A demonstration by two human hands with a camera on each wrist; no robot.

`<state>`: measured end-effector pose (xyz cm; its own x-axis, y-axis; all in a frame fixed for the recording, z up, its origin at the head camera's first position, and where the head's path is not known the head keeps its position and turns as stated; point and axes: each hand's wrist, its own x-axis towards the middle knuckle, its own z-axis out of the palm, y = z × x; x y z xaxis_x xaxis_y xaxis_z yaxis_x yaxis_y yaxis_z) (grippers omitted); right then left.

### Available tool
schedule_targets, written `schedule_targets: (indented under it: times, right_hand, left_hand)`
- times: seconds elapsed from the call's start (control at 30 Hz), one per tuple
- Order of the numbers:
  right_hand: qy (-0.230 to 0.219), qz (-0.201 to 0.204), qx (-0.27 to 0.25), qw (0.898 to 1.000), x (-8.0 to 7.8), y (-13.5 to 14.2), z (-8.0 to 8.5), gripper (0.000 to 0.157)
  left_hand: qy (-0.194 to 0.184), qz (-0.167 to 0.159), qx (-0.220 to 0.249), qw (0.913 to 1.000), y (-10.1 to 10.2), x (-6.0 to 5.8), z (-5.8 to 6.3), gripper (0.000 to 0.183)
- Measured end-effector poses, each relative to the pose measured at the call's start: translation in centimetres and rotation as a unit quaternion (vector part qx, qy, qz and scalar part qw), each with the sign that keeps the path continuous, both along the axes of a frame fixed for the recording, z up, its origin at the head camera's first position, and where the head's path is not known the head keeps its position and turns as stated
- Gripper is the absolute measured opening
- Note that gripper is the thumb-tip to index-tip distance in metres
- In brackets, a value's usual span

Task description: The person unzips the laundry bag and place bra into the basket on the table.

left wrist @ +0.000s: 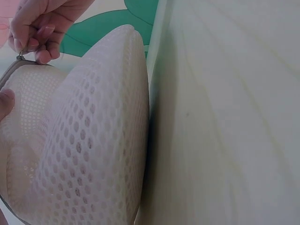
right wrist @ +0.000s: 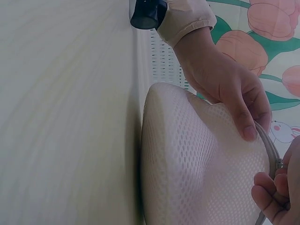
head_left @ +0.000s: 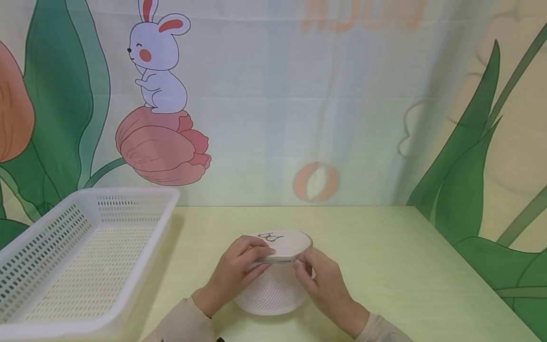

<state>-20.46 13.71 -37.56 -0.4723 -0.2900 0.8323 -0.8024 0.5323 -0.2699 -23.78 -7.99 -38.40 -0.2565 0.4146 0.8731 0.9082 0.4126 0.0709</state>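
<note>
A white mesh laundry bag (head_left: 271, 292) stands on the table in front of me, its round lid (head_left: 290, 244) on top bearing a small dark line drawing. A grey zipper (right wrist: 267, 140) runs around the lid's edge. My left hand (head_left: 239, 266) grips the bag at the left of the lid, fingers on top and thumb below. At the right side of the rim, my right hand (head_left: 322, 280) pinches the zipper pull (left wrist: 20, 57) between thumb and fingers. The mesh side (left wrist: 89, 131) bulges out close over the table in the left wrist view.
A white perforated plastic basket (head_left: 107, 325) stands on the left of the pale table (head_left: 384, 266). Behind the table hangs a printed curtain (head_left: 256, 118) with a rabbit and tulips. A dark device (right wrist: 145, 16) sits at the left sleeve.
</note>
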Motion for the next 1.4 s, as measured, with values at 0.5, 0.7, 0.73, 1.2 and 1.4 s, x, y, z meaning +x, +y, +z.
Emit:
schedule_targets:
  times: [0.5, 0.7, 0.73, 1.2, 1.4]
  right_hand:
    - [-0.006, -0.024, -0.007, 1.0, -0.3, 0.3, 0.2, 0.015]
    - [-0.012, -0.026, -0.011, 1.0, -0.2, 0.4, 0.3, 0.015]
    - [-0.013, -0.026, -0.012, 1.0, -0.2, 0.4, 0.3, 0.015]
    - [-0.018, -0.027, -0.017, 0.999, -0.5, 0.7, 0.4, 0.015]
    - [-0.022, -0.031, -0.022, 0.999, -0.6, 0.9, 0.4, 0.016]
  left_hand:
    - [-0.032, 0.012, 0.008, 0.9994, -0.5, -0.4, -0.4, 0.015]
    - [-0.023, 0.009, 0.016, 0.9996, -0.7, -0.5, -0.3, 0.014]
    - [-0.022, 0.008, 0.017, 0.9996, -0.7, -0.5, -0.3, 0.014]
    - [0.004, 0.007, 0.033, 0.9994, -1.0, -0.9, -0.3, 0.016]
    - [0.002, 0.012, 0.041, 0.9991, -1.2, -0.9, -0.2, 0.024]
